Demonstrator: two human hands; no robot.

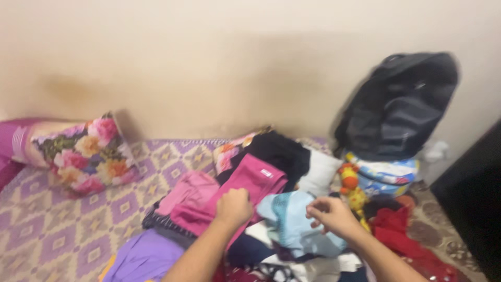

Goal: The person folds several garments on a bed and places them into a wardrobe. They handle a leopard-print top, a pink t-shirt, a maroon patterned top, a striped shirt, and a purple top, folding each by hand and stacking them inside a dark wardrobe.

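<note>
Clothes (292,224) lie heaped beside the flowered pillow (86,154), farther from it than the bare mat. The left hand (234,206) is fisted on a pink garment (245,190), lifting its edge clear; the right hand (330,215) pinches light blue cloth (289,216) next to it.

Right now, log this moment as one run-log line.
left hand: fist closed on pink garment | right hand: fingers curled over light blue cloth, grip unclear | setting: clothes pile on purple patterned bedspread
</note>
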